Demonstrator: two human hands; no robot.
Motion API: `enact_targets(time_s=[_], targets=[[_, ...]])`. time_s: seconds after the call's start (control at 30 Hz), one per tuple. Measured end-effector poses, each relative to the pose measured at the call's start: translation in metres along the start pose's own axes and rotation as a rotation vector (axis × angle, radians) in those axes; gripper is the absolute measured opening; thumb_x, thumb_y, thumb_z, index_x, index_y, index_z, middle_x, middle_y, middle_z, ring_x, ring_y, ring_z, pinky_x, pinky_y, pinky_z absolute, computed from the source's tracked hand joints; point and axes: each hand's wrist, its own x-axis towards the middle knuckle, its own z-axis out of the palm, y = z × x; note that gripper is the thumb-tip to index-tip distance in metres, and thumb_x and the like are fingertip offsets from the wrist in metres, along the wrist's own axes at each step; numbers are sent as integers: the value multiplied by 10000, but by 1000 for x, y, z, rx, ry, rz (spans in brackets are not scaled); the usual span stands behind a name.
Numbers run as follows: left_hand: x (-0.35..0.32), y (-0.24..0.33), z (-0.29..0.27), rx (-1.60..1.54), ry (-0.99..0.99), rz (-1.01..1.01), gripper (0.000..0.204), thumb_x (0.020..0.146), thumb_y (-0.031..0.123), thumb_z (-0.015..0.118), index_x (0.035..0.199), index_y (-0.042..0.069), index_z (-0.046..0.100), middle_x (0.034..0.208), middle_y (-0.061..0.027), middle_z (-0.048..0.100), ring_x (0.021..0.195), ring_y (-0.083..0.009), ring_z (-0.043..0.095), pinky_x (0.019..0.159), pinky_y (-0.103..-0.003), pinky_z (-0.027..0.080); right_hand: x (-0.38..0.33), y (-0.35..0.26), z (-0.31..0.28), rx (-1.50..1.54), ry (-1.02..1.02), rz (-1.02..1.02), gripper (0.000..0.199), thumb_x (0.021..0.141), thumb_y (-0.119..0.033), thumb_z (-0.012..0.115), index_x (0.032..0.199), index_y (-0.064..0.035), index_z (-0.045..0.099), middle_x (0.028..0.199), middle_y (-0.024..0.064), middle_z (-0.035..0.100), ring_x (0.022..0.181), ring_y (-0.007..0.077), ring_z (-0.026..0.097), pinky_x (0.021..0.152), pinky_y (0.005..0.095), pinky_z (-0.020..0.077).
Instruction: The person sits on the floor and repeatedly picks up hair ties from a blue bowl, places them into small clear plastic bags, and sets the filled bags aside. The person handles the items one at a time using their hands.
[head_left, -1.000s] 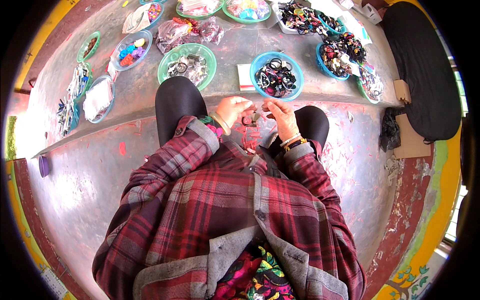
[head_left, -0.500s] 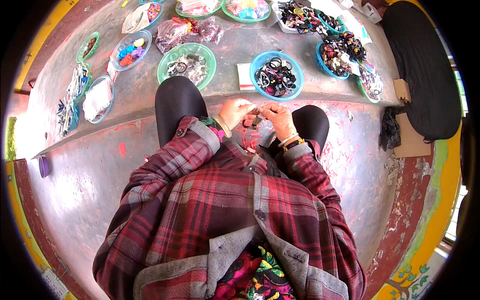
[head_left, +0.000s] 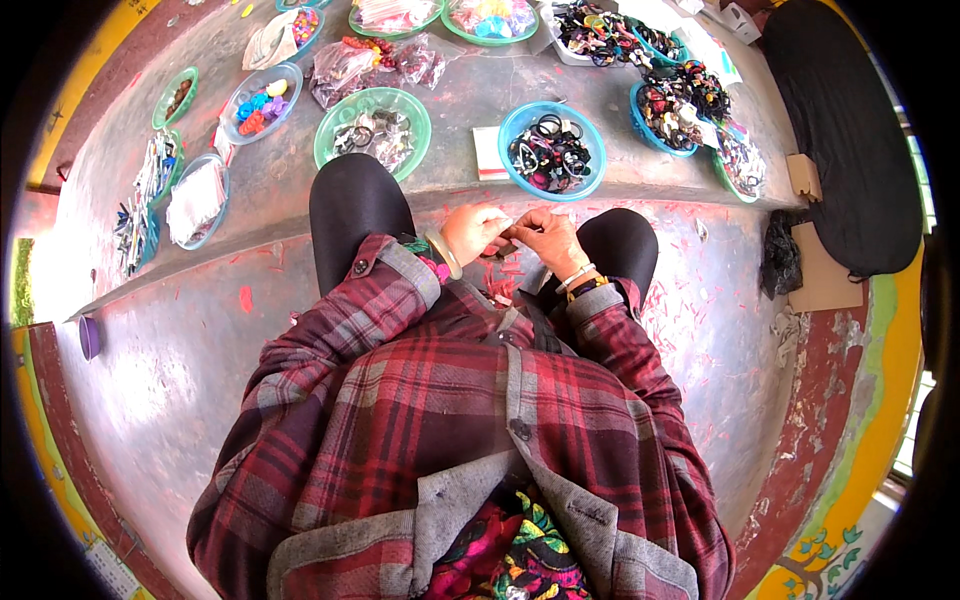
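Between my knees, my left hand (head_left: pixel 472 233) and my right hand (head_left: pixel 552 240) meet with their fingertips touching or nearly so. Both are closed in a pinch. Whatever sits between the fingers is too small and too covered to name. Just beyond the hands, on the raised grey ledge, stands a blue basket (head_left: pixel 599 172) of black hair ties and small pieces. A white-and-red flat packet (head_left: pixel 488 153) lies against its left side. Left of that is a green basket (head_left: pixel 424 140) holding clear bags and dark rings.
Red scraps (head_left: pixel 655 310) litter the grey floor below the ledge. More baskets line the ledge, including a blue basket (head_left: pixel 640 125) of hair ties at right and a clear blue basket (head_left: pixel 233 118) of coloured pieces at left. A black bag (head_left: pixel 783 262) lies at far right.
My right hand has dipped slightly and turned, its fingers moving a little left toward my left hand. The left hand has barely shifted. Baskets stay where they were.
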Motion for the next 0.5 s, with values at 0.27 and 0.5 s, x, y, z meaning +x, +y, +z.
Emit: enact_targets(time_s=[0.27,0.5], targets=[[9,-7,-9,-252,23,-56,223,882,122,483,986,-70,530,938,-169,592,798,-234,620,646,-287,520,1,-2,-9,106,38,22,118,779,-120,606,768,-3,621,669,-14,584,624,41,486,566,199,387],[8,5,-7,-442,80,-74,202,871,115,499,930,-77,519,886,-165,592,692,-191,604,558,-258,495,1,0,-9,359,105,79,95,791,-94,611,792,1,609,670,-18,555,612,55,476,583,193,378]])
